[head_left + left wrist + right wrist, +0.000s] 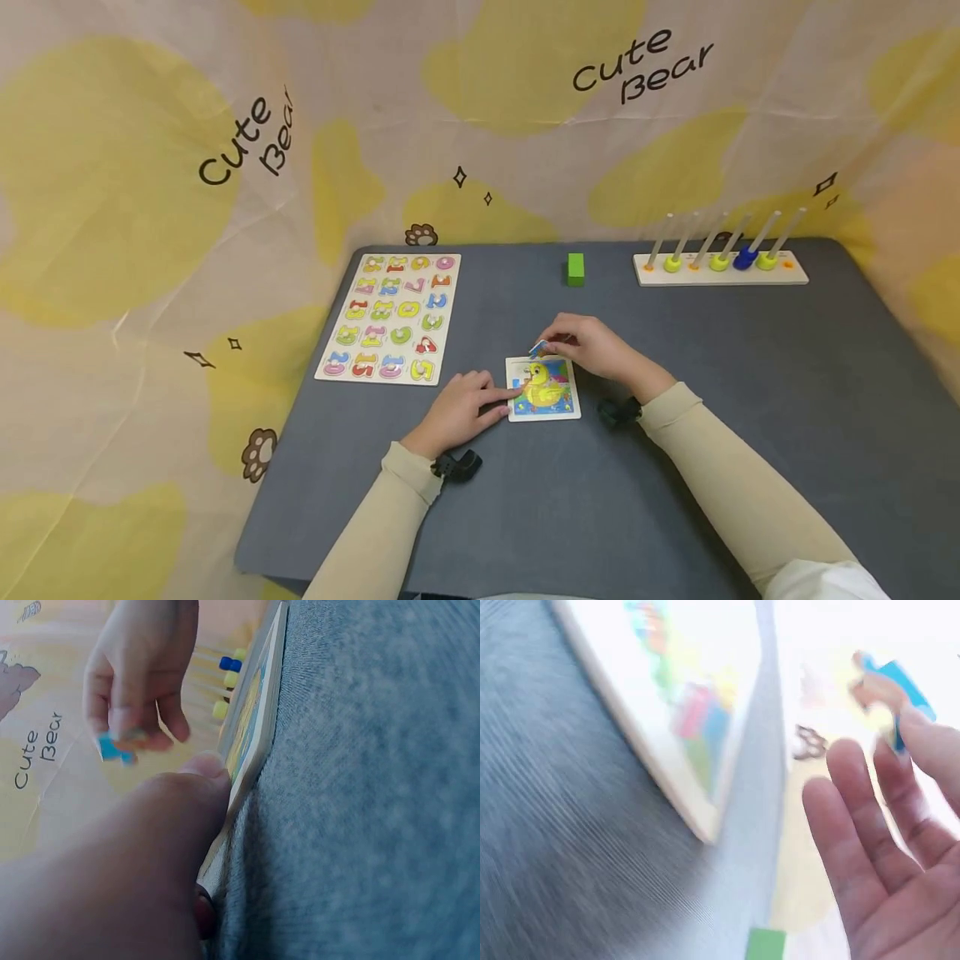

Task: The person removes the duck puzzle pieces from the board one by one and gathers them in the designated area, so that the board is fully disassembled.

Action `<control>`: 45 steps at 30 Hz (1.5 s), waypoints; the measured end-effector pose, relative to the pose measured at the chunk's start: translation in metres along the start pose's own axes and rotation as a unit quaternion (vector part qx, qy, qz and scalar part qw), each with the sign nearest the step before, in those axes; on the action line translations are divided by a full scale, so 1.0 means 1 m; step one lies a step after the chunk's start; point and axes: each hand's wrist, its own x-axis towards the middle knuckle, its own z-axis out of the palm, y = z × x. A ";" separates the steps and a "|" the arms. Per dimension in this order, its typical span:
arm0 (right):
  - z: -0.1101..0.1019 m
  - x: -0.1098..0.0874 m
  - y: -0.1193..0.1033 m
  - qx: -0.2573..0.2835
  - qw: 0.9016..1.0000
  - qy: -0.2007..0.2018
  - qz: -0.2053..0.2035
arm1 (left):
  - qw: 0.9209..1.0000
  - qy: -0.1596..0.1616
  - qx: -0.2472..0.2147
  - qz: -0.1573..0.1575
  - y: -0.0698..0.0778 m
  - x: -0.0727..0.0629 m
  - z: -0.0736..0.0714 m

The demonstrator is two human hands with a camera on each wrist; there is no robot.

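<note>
A small square jigsaw board (pixel 543 416) with a yellow duck picture lies on the table, a pale patch showing at the picture's upper left. My left hand (pixel 459 414) rests at its left side, index finger straight across the picture and thumb at the edge. Just above the board's far edge, my right hand (pixel 592 343) pinches a small blue jigsaw piece (pixel 537 348) between thumb and fingers. In the right wrist view, that piece (pixel 911 686) shows blue and tan, and the other fingers are spread loosely.
A number puzzle board (pixel 442 367) lies to the left. At the back stand a green block (pixel 575 270) and a white peg base (pixel 720 281) with upright rods and a few yellow-green and blue beads. Behind the table hangs a patterned cloth (pixel 510 100).
</note>
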 end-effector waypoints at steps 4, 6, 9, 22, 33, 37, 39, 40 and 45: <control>-0.026 -0.013 0.010 0.021 0.998 0.004 0.052 | 1.000 -0.001 0.000 -0.003 0.000 0.003 -0.001; -0.037 -0.021 0.018 0.009 0.996 0.008 0.091 | 1.000 -0.001 -0.002 -0.005 0.001 0.003 -0.001; -0.046 -0.034 0.032 -0.019 0.989 0.016 0.148 | 1.000 0.002 -0.004 -0.003 0.001 0.002 -0.001; -0.041 -0.058 0.062 -0.056 0.979 0.041 0.192 | 1.000 -0.001 -0.014 -0.009 0.002 0.003 -0.004; 0.002 -0.026 -0.005 -0.113 0.990 0.018 0.087 | 1.000 -0.007 -0.002 -0.013 -0.001 -0.001 0.000; 0.032 -0.007 -0.027 -0.105 0.991 -0.056 0.068 | 1.000 -0.011 0.000 -0.019 -0.002 -0.001 0.001; 0.043 -0.001 -0.028 -0.111 0.989 -0.071 0.064 | 1.000 -0.010 -0.003 -0.016 -0.001 0.000 0.001; 0.047 0.000 -0.027 -0.113 0.989 -0.074 0.065 | 1.000 -0.008 -0.005 -0.014 0.000 0.000 0.001; 0.058 0.000 -0.021 -0.117 0.990 -0.051 0.064 | 1.000 0.003 -0.008 -0.003 0.000 -0.002 0.000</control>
